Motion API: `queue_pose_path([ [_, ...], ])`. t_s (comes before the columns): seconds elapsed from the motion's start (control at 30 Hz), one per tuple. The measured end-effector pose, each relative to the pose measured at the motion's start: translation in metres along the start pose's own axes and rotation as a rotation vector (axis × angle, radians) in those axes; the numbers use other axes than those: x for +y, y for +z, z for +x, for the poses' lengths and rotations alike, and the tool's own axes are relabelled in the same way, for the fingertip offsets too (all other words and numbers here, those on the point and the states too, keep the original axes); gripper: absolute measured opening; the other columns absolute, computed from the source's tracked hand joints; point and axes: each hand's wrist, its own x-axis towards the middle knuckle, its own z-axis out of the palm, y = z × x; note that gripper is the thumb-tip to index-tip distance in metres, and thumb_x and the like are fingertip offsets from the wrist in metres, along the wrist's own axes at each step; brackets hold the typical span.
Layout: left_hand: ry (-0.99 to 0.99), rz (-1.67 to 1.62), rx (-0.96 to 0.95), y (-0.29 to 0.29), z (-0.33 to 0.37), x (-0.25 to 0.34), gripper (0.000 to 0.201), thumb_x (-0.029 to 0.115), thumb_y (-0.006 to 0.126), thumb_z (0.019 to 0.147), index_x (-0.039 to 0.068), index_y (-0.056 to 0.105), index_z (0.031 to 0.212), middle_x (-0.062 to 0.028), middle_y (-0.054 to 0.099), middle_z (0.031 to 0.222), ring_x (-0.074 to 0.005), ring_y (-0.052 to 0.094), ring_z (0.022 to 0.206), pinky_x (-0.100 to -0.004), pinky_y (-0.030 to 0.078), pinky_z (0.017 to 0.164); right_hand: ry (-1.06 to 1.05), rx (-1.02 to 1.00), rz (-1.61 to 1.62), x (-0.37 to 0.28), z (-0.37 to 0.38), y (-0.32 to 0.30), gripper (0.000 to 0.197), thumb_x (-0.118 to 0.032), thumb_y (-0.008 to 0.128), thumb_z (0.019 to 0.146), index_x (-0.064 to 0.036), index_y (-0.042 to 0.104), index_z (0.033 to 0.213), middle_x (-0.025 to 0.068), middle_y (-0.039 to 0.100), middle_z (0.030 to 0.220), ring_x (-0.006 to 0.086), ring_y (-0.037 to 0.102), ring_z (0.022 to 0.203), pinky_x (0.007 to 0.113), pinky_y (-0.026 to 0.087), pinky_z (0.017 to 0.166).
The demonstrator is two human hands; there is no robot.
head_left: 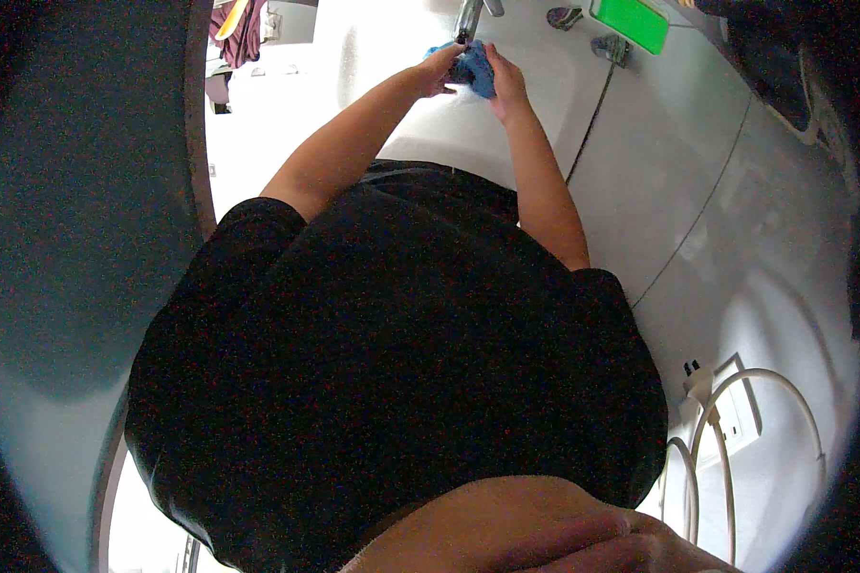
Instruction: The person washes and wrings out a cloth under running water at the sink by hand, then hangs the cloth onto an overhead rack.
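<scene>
Both of my arms reach far forward over a white sink. My left hand and my right hand are closed together on a blue cloth. The cloth sits directly under a metal tap at the top of the picture. My black shirt fills the middle of the view and hides everything below the forearms.
A green rectangular object lies on the white counter at the top right, beside metal fittings. A thin dark cord runs down the white wall. White cables loop from a wall socket at lower right. A dark door stands on the left.
</scene>
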Motion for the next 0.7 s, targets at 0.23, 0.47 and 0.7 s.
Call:
queue_pose_path([
  [0.23, 0.698, -0.057, -0.004, -0.003, 0.000, 0.016, 0.035, 0.019, 0.063, 0.086, -0.001, 0.055, 0.114, -0.0080, 0.062, 0.091, -0.0173, 0.060, 0.082, -0.0310, 0.049, 0.072, -0.584, 0.222, -0.153, -0.012, 0.025, -0.014, 0.034, -0.027, 0.063, 0.091, -0.0025, 0.063, 0.115, 0.0050, 0.068, 0.098, 0.0161, 0.064, 0.087, 0.029, 0.051, 0.078],
  [0.47, 0.487, 0.183, 0.312, -0.016, 0.036, 0.005, 0.039, 0.025, 0.065, 0.084, -0.001, 0.055, 0.112, -0.0111, 0.064, 0.092, -0.0204, 0.062, 0.077, -0.0355, 0.052, 0.066, -0.402, 0.269, -0.351, 0.037, 0.039, 0.045, 0.033, -0.029, 0.056, 0.091, 0.0003, 0.062, 0.106, 0.0110, 0.065, 0.098, 0.0203, 0.060, 0.087, 0.034, 0.048, 0.078],
  [0.7, 0.643, 0.666, 0.519, -0.022, 0.063, -0.022, 0.042, 0.039, 0.050, 0.091, 0.001, 0.067, 0.089, -0.0214, 0.067, 0.095, -0.0338, 0.065, 0.085, -0.0437, 0.050, 0.075, -0.141, 0.577, 0.296, 0.029, 0.053, 0.070, 0.030, -0.016, 0.055, 0.085, -0.0038, 0.057, 0.113, 0.0208, 0.063, 0.099, 0.0294, 0.062, 0.091, 0.044, 0.053, 0.070],
])
